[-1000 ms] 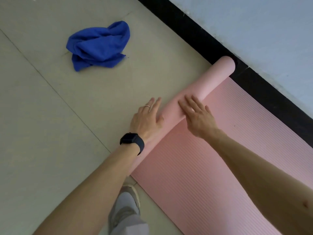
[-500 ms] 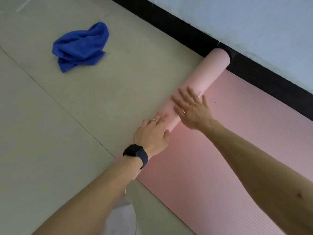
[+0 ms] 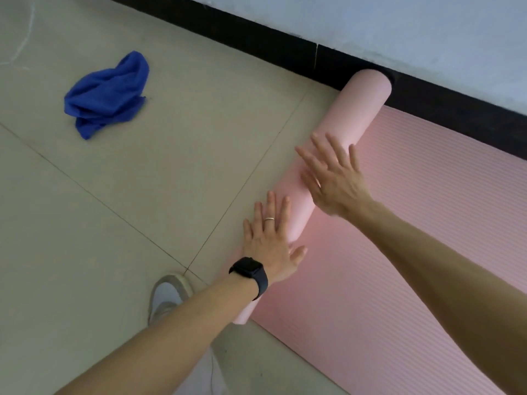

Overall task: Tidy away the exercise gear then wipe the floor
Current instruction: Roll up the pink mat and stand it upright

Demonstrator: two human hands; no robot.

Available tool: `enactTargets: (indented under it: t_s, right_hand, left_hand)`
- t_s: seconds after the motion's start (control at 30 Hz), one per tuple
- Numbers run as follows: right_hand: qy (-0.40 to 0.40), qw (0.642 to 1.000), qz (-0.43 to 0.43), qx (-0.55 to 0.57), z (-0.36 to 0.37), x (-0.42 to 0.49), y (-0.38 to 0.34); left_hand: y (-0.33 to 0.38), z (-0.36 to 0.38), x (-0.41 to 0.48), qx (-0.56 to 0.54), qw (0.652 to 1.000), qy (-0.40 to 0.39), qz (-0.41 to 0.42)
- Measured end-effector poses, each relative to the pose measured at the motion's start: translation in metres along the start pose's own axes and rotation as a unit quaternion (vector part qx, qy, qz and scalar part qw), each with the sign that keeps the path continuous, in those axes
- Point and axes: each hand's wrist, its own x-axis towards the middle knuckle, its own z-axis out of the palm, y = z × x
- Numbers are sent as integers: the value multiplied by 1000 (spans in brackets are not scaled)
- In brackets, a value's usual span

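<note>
The half-rolled pink yoga mat point(image 3: 356, 118) lies on the tiled floor point(image 3: 85, 252) with its roll's far end at the black skirting point(image 3: 256, 38), both the left hand point(image 3: 271, 246) and right hand point(image 3: 333, 181) flat on the roll with fingers spread, a crumpled blue cloth point(image 3: 105, 95) well apart to the left.
</note>
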Motion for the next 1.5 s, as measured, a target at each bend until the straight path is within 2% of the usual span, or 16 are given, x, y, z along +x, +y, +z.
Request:
enactTargets:
  t_s: [0.1, 0.2, 0.27, 0.4, 0.47, 0.57, 0.7, 0.77, 0.83, 0.9, 1.03, 1.13, 1.23, 1.27, 1.37, 1.5]
  right_hand:
    - [-44, 999, -11, 0, 14, -23, 24]
    - [-25, 999, 17, 26, 18, -66, 50]
    - [-27, 999, 29, 10, 19, -94, 65]
    - [38, 995, 82, 36, 2, -114, 79]
    - [83, 990, 95, 58, -9, -107, 81]
    - [19, 999, 35, 31, -13, -99, 90]
    - [-6, 998, 44, 35, -3, -143, 126]
    - [0, 997, 63, 45, -3, -173, 142]
    - [-5, 995, 79, 55, -3, -196, 153]
    - [11, 990, 114, 83, -7, -213, 157]
    - [123, 956, 202, 175, -22, -231, 159]
    - [58, 977, 162, 125, -25, -242, 174]
    - [13, 983, 159, 94, -20, -264, 197]
    - [18, 982, 162, 96, -18, -272, 203]
    - [45, 976, 185, 107, -14, -297, 212]
    - [55, 964, 231, 121, -10, -314, 214]
  left_hand:
    - [15, -16, -11, 26, 998, 2, 60]
    - [16, -39, -3, -4, 986, 92, 143]
    - [17, -40, 13, -3, 990, 89, 106]
    - [57, 4, 9, -33, 998, -20, 58]
    - [90, 26, -9, -23, 997, 26, 67]
    - [135, 35, -33, -37, 996, 64, 59]
    - [136, 8, -42, -206, 969, 100, 95]
    - [121, 1, -34, -113, 976, 115, 146]
    - [121, 8, -23, -12, 988, 37, 152]
    - [141, 25, -26, -7, 987, -26, 156]
    - [211, 58, -63, -38, 984, 10, 171]
    - [262, 67, -95, -109, 976, -1, 190]
    - [270, 54, -102, -321, 931, -21, 173]
    - [262, 49, -97, -330, 923, -5, 198]
    - [241, 45, -65, -128, 928, 64, 345]
    - [244, 60, -42, 0, 921, 34, 388]
